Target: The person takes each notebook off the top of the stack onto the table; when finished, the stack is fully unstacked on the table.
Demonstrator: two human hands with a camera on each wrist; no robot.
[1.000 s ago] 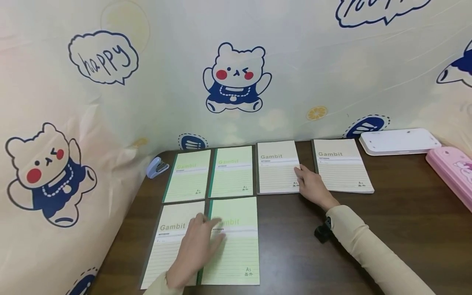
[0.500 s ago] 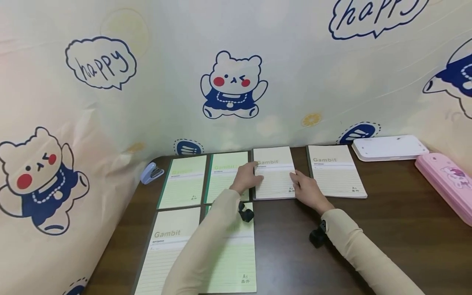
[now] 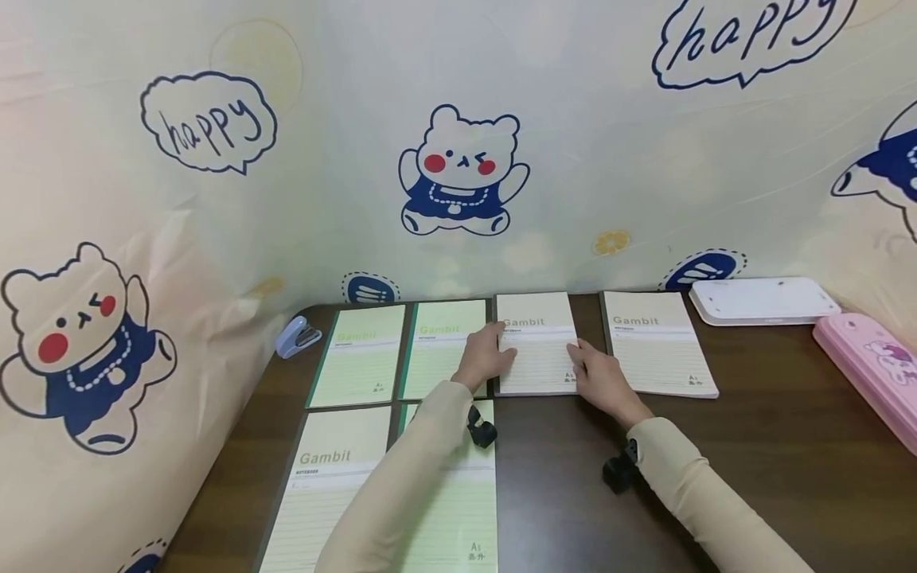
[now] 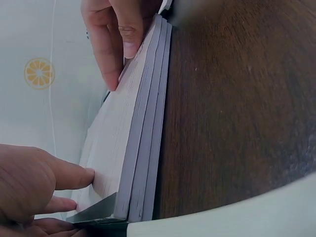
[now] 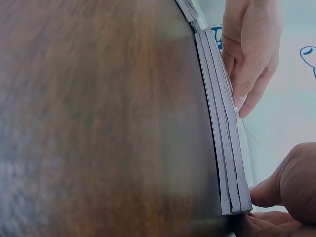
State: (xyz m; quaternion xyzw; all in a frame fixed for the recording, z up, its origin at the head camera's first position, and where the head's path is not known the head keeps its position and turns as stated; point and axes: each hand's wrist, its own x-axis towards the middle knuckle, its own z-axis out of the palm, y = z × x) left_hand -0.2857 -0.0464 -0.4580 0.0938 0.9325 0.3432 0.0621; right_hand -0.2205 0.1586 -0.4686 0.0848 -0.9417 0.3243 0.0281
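Observation:
A stack of white-covered Gambit notebooks (image 3: 537, 374) lies at the back middle of the table, its layered page edges (image 4: 148, 118) visible in both wrist views. My left hand (image 3: 483, 358) holds it by the dark-spined left side, thumb on the cover. From the opposite side, my right hand (image 3: 605, 383) grips the right edge, with the thumb at the cover's rim. In the right wrist view my right hand (image 5: 306, 182) is close up at the bottom, and my left hand (image 5: 253, 49) reaches in from the top.
Green notebooks (image 3: 358, 366) (image 3: 447, 334) lie left of the stack, with a white one (image 3: 325, 493) and another green one (image 3: 466, 509) nearer. Right of it are another white notebook pile (image 3: 655, 350), a white case (image 3: 762, 301) and a pink case (image 3: 867, 362). A blue stapler (image 3: 297, 337) sits far left.
My left hand has moved from over the near notebooks up to the left side of the white stack, where it stays. My right hand keeps its hold on the right edge.

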